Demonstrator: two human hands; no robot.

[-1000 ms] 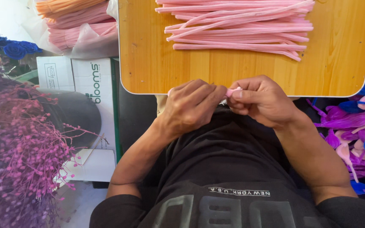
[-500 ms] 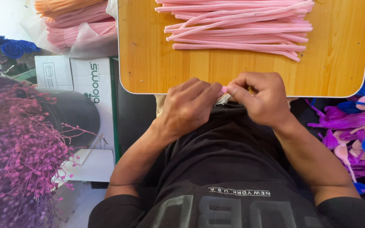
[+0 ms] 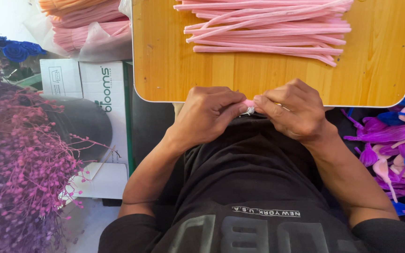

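Observation:
My left hand (image 3: 208,114) and my right hand (image 3: 294,110) meet at the near edge of a wooden board (image 3: 198,70), fingertips pinched together on a small pink fuzzy piece (image 3: 248,103) with a bit of white under it. Most of that piece is hidden by my fingers. A pile of long pink fuzzy stems (image 3: 268,29) lies across the far part of the board, apart from both hands.
Dried purple-pink flower sprigs (image 3: 19,154) fill the left side beside a white cardboard box (image 3: 94,89). Wrapped pink and orange stems (image 3: 85,23) and blue fabric roses (image 3: 12,49) lie at the far left. Purple, pink and blue petal shapes (image 3: 399,145) are heaped on the right.
Both hands have shifted slightly towards the board edge, still pinched on the pink piece; my fingers have turned a little around it.

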